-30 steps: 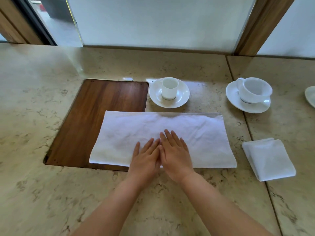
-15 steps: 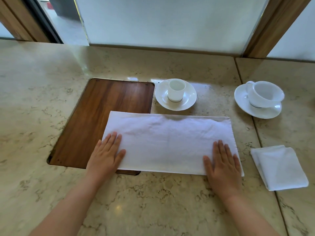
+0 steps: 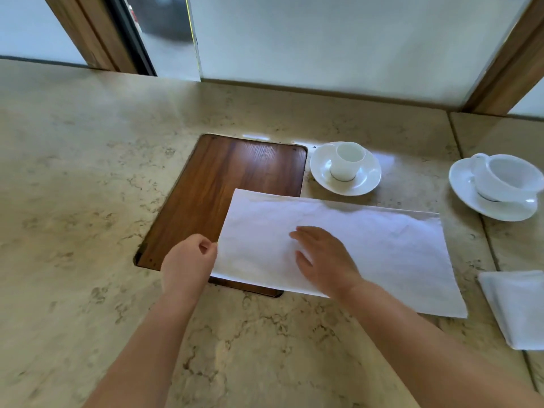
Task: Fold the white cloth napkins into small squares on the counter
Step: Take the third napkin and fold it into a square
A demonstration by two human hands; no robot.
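Observation:
A white cloth napkin [image 3: 379,245], folded into a long rectangle, lies across the marble counter [image 3: 73,201], its left end over a wooden inset board [image 3: 229,175]. My left hand [image 3: 188,262] pinches the napkin's left edge between thumb and fingers. My right hand [image 3: 323,257] lies flat, fingers spread, on the napkin left of its middle. A second napkin [image 3: 521,307], folded into a small square, rests at the right edge of the view.
A small white cup on a saucer [image 3: 346,169] stands just behind the napkin. A larger white cup on a saucer [image 3: 500,187] sits at the far right. Frosted glass and wooden frames close off the back of the counter.
My right hand has slid from the napkin's right end to left of its middle. My left hand has gone from lying flat to pinching the left edge. The view has shifted left.

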